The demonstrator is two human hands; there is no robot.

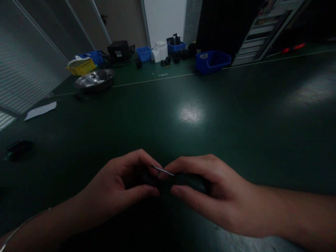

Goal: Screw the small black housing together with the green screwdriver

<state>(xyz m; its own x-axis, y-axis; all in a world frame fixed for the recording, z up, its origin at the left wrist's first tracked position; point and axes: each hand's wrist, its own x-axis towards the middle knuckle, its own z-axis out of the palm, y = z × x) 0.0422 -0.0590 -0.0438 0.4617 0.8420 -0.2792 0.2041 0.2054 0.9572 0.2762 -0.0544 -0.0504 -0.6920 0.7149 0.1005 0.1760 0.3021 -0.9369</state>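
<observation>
At the bottom centre of the frame, low over the green table (191, 115), both hands were closed on one small dark part (189, 181). The left hand (123, 183) pinched its left end between thumb and curled fingers, and the right hand (207, 190) clamped the rest. A thin metal pin (162, 170) lay slanted across the top, between the two forefinger tips. In such dim light, the work seemingly called for a steady right-hand grip and small, slow fingertip nudges, lest the pin slip or bend.
</observation>
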